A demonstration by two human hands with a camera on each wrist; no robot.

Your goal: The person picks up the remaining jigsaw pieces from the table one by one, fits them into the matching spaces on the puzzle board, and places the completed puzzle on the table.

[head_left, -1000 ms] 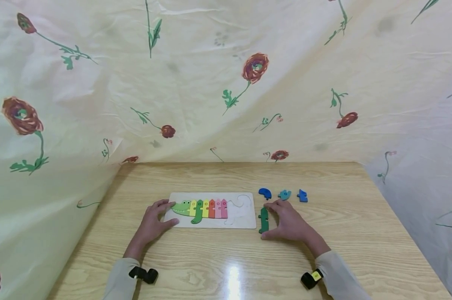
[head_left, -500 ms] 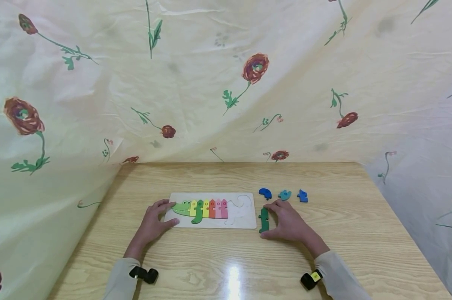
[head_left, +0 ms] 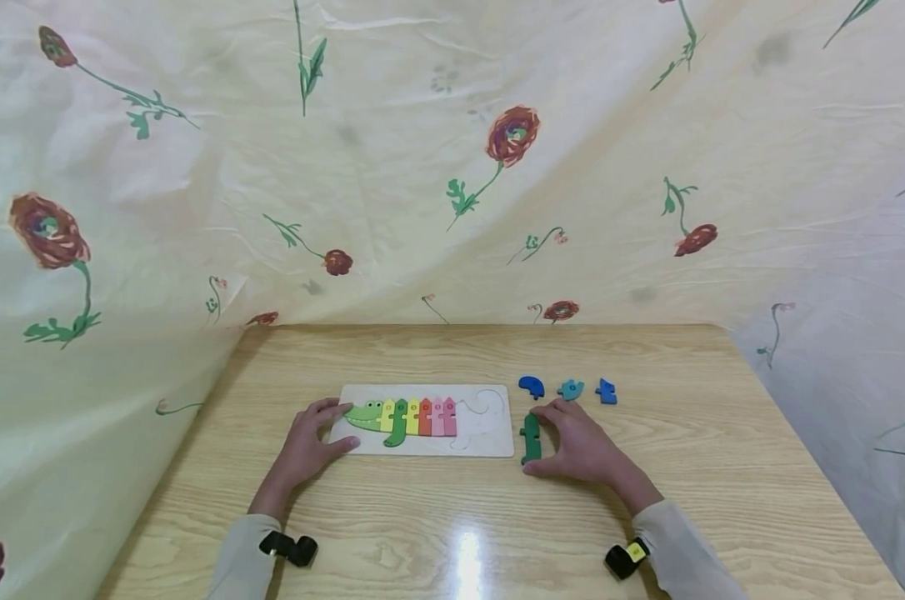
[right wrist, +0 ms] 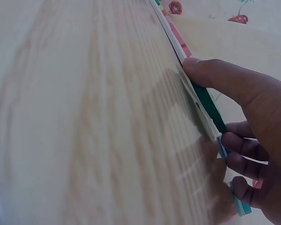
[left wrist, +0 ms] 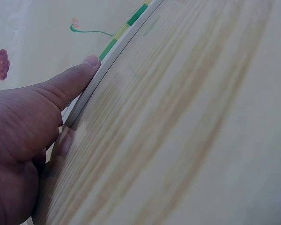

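Observation:
A crocodile puzzle board lies flat on the table, with its light green head and a row of coloured body pieces set in it. My left hand holds the board's left end, thumb at the near side and fingers at the far side. In the left wrist view the thumb lies on the board's edge. My right hand pinches a dark green puzzle piece lengthwise between thumb and fingers, just right of the board. The right wrist view shows this piece close over the wood.
Beyond the right hand lie three loose pieces in a row: a dark blue curved one, a teal one and a blue one. Outlines show on the board's bare right part. Flowered cloth surrounds the wooden table.
The green piece has turned slightly in the right hand's pinch and shifted a little to the right. The left hand and the board keep their place.

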